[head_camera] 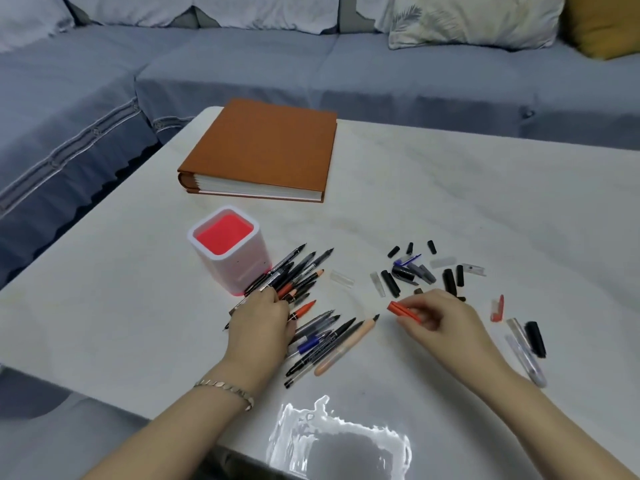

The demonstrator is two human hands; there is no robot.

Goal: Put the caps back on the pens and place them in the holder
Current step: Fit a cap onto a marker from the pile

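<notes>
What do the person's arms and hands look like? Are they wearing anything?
Both forearms are bare, with no sleeves showing. The left hand has a thin chain bracelet of small flat metal links around the wrist. The right hand and its wrist have nothing on them. No rings, gloves or watch can be seen on either hand.

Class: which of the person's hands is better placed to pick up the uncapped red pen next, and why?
Left. The left hand lies on the pen pile beside the red pen; the right hand already holds a red cap.

Glossy marble-look table [450, 188], translucent plastic holder [239, 268]
</notes>
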